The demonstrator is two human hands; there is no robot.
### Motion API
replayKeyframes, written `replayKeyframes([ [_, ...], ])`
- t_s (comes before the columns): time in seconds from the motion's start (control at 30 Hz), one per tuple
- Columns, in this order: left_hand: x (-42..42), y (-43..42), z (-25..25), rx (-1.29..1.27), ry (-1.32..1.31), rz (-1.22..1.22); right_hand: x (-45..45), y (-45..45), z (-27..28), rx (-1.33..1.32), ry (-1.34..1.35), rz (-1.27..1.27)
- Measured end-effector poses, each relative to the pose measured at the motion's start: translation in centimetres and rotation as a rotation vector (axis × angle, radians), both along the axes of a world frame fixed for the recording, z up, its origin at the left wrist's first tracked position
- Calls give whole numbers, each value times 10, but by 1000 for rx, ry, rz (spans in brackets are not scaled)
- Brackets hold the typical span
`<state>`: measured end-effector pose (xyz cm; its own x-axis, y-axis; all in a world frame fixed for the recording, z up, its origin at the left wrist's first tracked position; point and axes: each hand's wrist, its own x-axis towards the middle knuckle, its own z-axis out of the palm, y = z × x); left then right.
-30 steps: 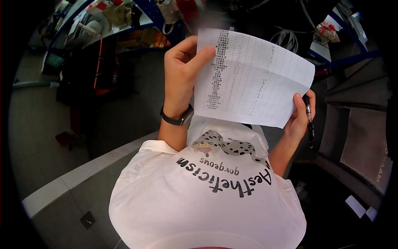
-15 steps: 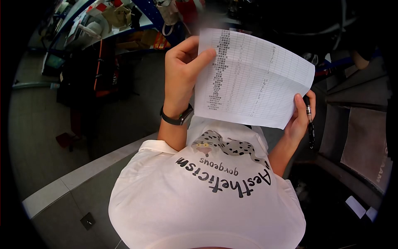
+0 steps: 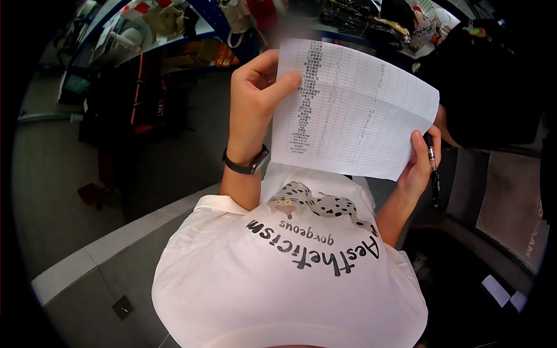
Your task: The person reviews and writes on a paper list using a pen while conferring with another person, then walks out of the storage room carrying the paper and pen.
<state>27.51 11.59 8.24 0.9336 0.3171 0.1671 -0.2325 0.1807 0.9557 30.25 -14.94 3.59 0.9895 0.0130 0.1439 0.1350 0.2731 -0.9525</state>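
A white printed sheet of paper (image 3: 348,116), with a ruled table and a column of small characters, is held up in front of my chest. My left hand (image 3: 255,93) grips its left edge, thumb on the front and fingers behind; a dark wristband (image 3: 246,165) is on that wrist. My right hand (image 3: 420,159) pinches the lower right corner, its thumb near the edge. A black pen (image 3: 434,174) is also held in my right hand, pointing down along the outer side of the fingers. The fingers behind the sheet are partly hidden.
A person in dark clothing (image 3: 487,87) is close beyond the sheet's right side. Behind, a blue-framed shelf (image 3: 209,20) bears bags and boxes, and black plastic packages (image 3: 383,29) lie at the back. A black bag with orange trim (image 3: 142,104) stands at the left.
The dark-clothed person at the right has shifted, uncovering the packages at the back. My hands, the sheet and the pen stay nearly in place.
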Motion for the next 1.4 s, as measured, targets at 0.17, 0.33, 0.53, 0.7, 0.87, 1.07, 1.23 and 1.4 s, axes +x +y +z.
replayKeyframes([
  [0.17,-4,6,-1,25,3,15,7,4,-6,11,27,41],
  [0.33,-23,-13,5,17,10,73,5,-7,2,32,86,82],
  [0.53,-33,-22,6,186,-51,344,6,-8,11,-74,86,85],
  [0.7,-52,-19,22,385,69,474,2,-4,30,-115,102,120],
  [0.87,-54,-17,22,275,59,431,5,2,36,-119,88,106],
  [1.07,-56,-21,29,33,99,417,12,-2,29,-141,94,114],
  [1.23,-54,-25,25,-137,6,401,11,-1,30,-132,76,139],
  [1.4,-50,-25,24,-219,-34,349,14,-2,28,-149,40,151],
])
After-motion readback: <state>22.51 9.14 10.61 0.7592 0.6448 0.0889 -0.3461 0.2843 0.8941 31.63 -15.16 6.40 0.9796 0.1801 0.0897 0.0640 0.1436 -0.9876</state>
